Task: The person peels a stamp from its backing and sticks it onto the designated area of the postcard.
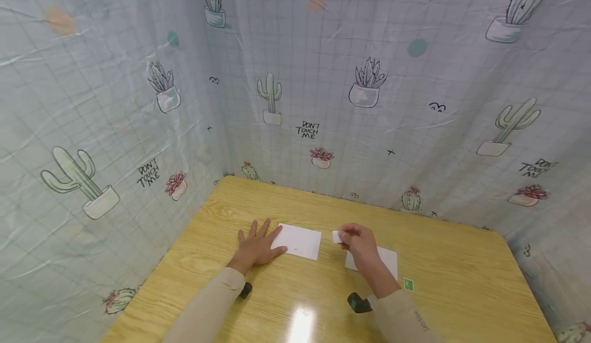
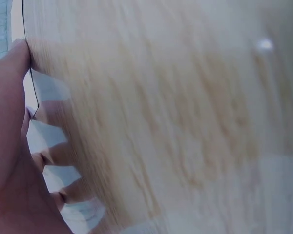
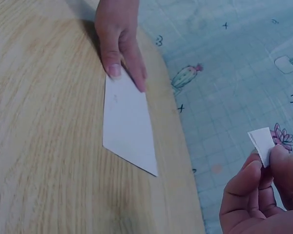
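My left hand (image 1: 256, 246) rests flat with fingers spread, its thumb and index finger on the left end of a white rectangular paper (image 1: 297, 241) lying on the table. A small faint mark shows on that paper in the right wrist view. Between the thumb and fingers of my right hand (image 1: 361, 245) is a small stamp (image 3: 262, 144) with a serrated edge, its plain white side showing. The stamp is held up off the table, just right of the paper. A second white sheet (image 1: 388, 261) lies partly hidden beneath my right hand and wrist.
A small green stamp with a white border (image 1: 408, 284) lies right of the second sheet. The wooden table (image 1: 461, 271) meets a cactus-print curtain (image 1: 286, 51) at its back and left. Dark wrist devices, one at the right wrist (image 1: 359, 303), sit under the forearms.
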`<action>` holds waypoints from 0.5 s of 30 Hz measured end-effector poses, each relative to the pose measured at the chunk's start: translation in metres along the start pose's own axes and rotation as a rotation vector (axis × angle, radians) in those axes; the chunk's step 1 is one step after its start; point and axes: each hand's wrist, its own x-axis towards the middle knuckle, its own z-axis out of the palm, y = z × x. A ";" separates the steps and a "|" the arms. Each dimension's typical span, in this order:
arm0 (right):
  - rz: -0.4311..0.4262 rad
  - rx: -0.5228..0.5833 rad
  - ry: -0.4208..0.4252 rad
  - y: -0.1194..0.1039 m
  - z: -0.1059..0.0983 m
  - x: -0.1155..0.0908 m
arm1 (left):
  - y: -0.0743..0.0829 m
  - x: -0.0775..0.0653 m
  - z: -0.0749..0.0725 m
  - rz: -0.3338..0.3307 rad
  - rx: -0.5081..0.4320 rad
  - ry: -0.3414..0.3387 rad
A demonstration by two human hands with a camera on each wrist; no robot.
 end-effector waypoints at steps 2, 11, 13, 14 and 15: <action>-0.004 0.012 0.000 -0.003 -0.001 -0.001 | -0.001 0.000 0.001 -0.002 -0.003 -0.002; 0.011 0.110 0.003 -0.016 -0.001 -0.007 | -0.001 -0.001 0.001 0.001 -0.014 0.018; 0.020 0.118 0.001 -0.019 -0.002 -0.008 | 0.000 -0.001 0.000 0.006 -0.024 0.025; 0.024 0.122 -0.001 -0.020 -0.003 -0.009 | 0.000 -0.001 0.000 0.007 -0.027 0.026; 0.026 0.124 -0.002 -0.021 -0.004 -0.010 | 0.001 -0.001 -0.001 0.009 -0.031 0.028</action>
